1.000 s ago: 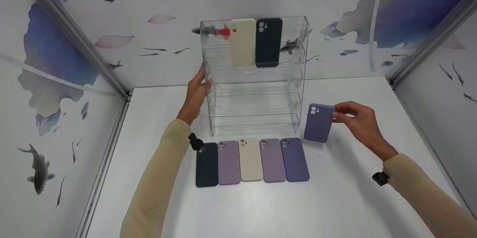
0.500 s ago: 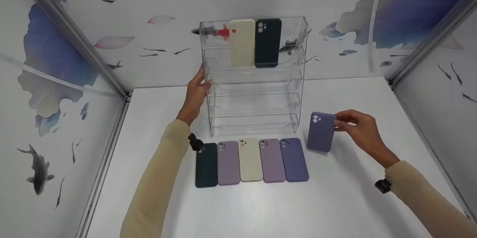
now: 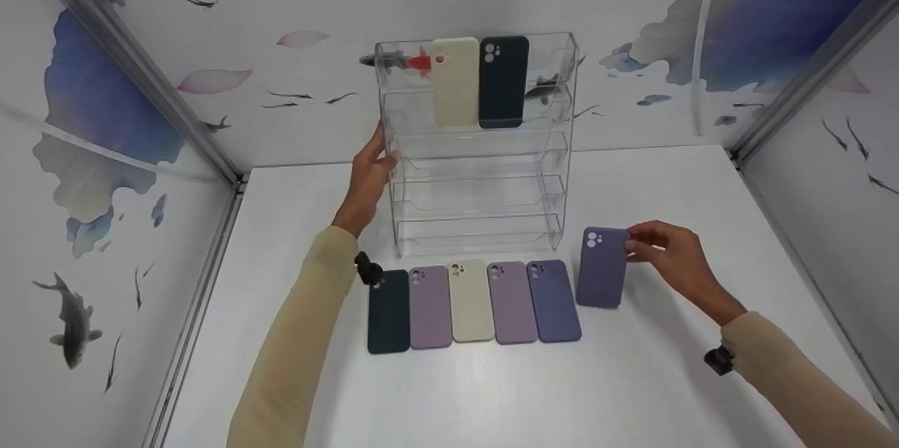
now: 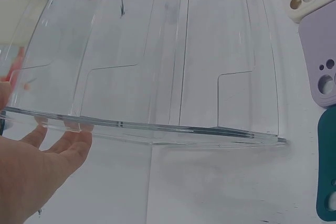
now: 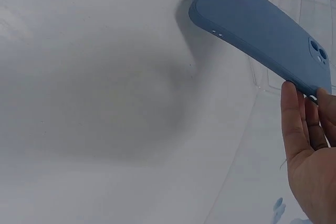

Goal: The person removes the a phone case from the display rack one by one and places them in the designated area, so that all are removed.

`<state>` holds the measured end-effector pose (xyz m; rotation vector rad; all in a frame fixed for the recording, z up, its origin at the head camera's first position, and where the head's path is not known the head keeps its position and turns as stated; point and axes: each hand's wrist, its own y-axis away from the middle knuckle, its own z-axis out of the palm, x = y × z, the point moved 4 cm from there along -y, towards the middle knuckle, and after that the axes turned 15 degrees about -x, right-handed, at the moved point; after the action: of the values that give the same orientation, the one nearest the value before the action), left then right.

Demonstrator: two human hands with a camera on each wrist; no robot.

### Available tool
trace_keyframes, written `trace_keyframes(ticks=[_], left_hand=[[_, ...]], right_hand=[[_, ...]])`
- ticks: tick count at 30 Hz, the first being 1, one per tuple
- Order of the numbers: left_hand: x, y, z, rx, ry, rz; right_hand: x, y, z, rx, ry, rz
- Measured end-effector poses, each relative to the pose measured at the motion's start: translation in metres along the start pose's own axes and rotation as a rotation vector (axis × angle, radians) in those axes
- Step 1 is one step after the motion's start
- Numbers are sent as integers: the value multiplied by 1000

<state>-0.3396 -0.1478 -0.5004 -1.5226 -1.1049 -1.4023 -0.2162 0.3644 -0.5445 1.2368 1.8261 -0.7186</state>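
My right hand (image 3: 678, 255) pinches a blue-purple phone case (image 3: 602, 267) by its upper right edge. The case is held tilted at the right end of the row, its lower end close to the table; the right wrist view also has this case (image 5: 262, 30), looking bluer there. With the thumb in front and the fingers behind, my left hand (image 3: 369, 181) grips the left side of a clear tiered rack (image 3: 481, 194). On the rack's top tier lean a cream phone case (image 3: 455, 83) and a dark green phone case (image 3: 503, 83), side by side.
A row of phone cases lies before the rack: dark green case (image 3: 388, 314), lilac case (image 3: 430, 311), cream case (image 3: 472, 304), second lilac case (image 3: 513, 304) and blue-purple case (image 3: 555, 302). Printed wall panels (image 3: 302, 118) enclose the white table (image 3: 477, 399).
My right hand has brought the blue-purple case down towards the table, beside the row's right end. The left hand keeps its hold on the rack.
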Motion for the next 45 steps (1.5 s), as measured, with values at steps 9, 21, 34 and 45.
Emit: trace_keyframes(ticks=[9, 21, 34, 45], left_hand=[[1, 2, 1, -13, 12, 35], [0, 1, 0, -12, 13, 43], [1, 1, 0, -9, 13, 44], [0, 0, -1, -24, 48, 22]], right_hand=[[6, 0, 7, -16, -14, 32], [14, 2, 11, -26, 3, 63], [23, 6, 19, -67, 15, 133], [36, 5, 27, -102, -13, 153]])
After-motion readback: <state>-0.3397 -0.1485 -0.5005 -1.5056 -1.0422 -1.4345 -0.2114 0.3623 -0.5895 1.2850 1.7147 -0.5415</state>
